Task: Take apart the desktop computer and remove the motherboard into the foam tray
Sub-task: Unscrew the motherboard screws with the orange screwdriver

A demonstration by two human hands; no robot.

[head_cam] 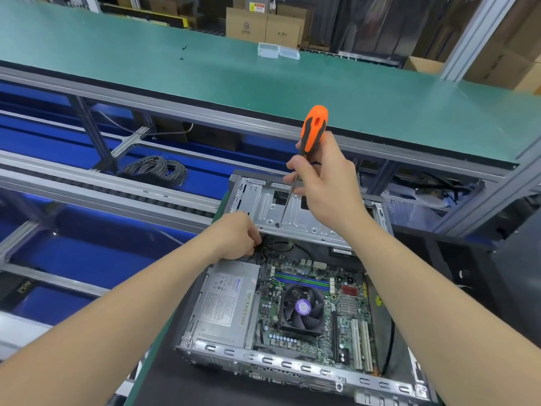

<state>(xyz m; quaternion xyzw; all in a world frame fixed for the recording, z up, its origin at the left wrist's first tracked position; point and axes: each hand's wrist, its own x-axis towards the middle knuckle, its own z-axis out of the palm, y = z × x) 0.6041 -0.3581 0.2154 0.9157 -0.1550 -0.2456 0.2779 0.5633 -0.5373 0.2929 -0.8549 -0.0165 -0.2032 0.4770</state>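
An open desktop computer case (pixel 292 363) lies in front of me, its green motherboard (pixel 348 306) inside with a black CPU fan (pixel 301 310) in the middle. A silver power supply (pixel 225 303) fills the left side. At the far end sits a silver drive cage (pixel 295 212). My right hand (pixel 325 186) grips an orange-and-black screwdriver (pixel 313 127), whose tip rests on a screw hole in the cage. My left hand (pixel 237 235) pinches the black cables (pixel 263 253) beside the power supply. No foam tray is in view.
A green-topped bench (pixel 205 68) runs across behind the case, with two small clear plastic boxes (pixel 278 51) at its far edge. A coil of grey wire (pixel 158 171) lies on the blue lower shelf to the left. Cardboard boxes (pixel 263 24) stand in the background.
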